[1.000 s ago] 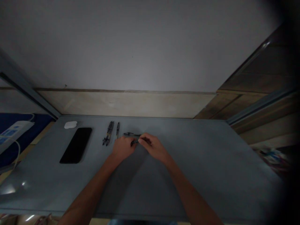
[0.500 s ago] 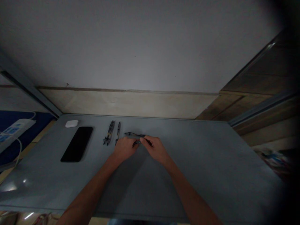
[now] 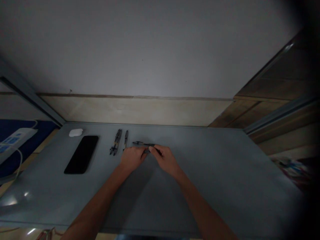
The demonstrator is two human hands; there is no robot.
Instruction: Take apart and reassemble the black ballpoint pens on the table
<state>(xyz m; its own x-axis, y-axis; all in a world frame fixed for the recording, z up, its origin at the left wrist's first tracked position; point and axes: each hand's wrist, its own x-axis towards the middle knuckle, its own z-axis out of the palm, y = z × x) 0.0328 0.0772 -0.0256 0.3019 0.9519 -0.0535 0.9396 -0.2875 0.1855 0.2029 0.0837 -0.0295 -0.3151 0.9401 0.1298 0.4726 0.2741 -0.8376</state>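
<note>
Between my two hands is a dark pen point(image 3: 147, 151), held roughly level just above or on the grey tabletop. My left hand point(image 3: 133, 157) is closed around its left end, and my right hand point(image 3: 165, 158) pinches its right end; the fingers hide most of it. Just beyond my hands lies another dark pen or pen part point(image 3: 138, 142), its right end partly behind my right hand. To the left, a single pen point(image 3: 126, 137) points away from me, its near end covered by my left hand. Further left, a small group of dark pens point(image 3: 116, 142) lies side by side.
A black phone point(image 3: 82, 154) lies on the left of the grey table point(image 3: 220, 180), with a white earbud case point(image 3: 75, 132) behind it. A pale wall point(image 3: 150, 110) borders the back edge. Off the left side sits a white power strip point(image 3: 17, 140) with a cable.
My left hand has turned slightly, and the pen between my hands now looks straighter and more level. My right hand has hardly moved. The things on the table stay in place.
</note>
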